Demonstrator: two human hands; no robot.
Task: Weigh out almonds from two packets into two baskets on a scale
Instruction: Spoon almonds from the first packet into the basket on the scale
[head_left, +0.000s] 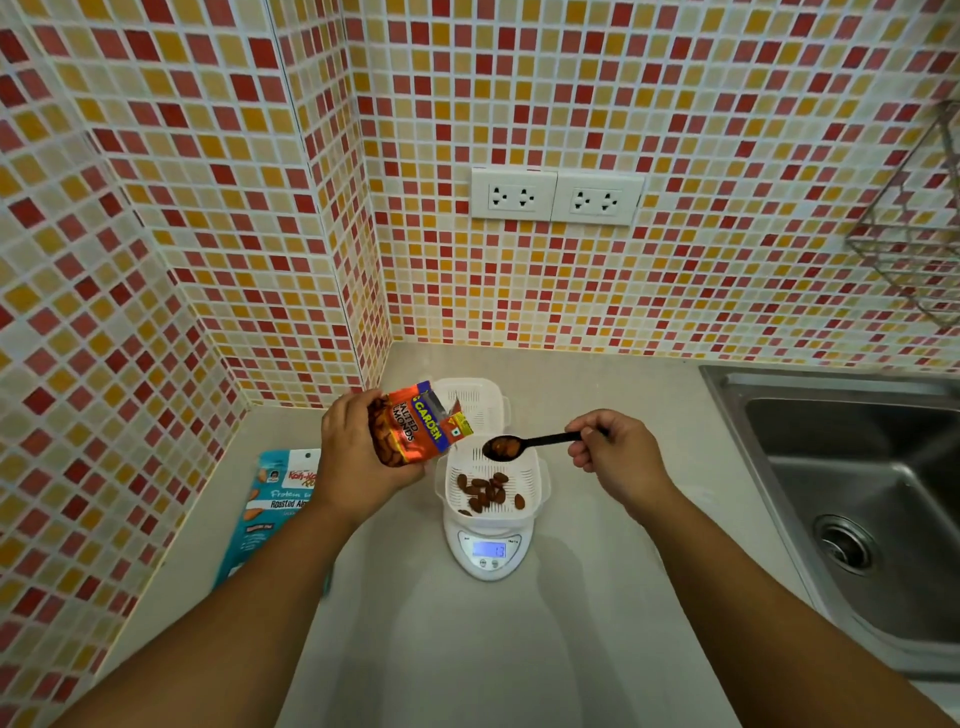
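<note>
My left hand (358, 457) grips an orange salted-almonds packet (415, 423), tilted with its torn mouth toward the right. My right hand (610, 454) pinches the handle of a black spoon (524, 445) whose bowl carries a few almonds above a white basket (540, 480). That basket sits on a small white scale (488, 556) with a lit display and has several almonds (485, 491) in it. A second white basket (480, 400) stands behind, partly hidden by the packet. A blue roasted-almonds packet (272, 506) lies flat on the counter to the left.
The pale counter (467, 649) runs into a tiled corner on the left and back. A steel sink (862, 499) is sunk into it on the right. Two wall sockets (556, 197) and a wire rack (919, 228) hang on the back wall.
</note>
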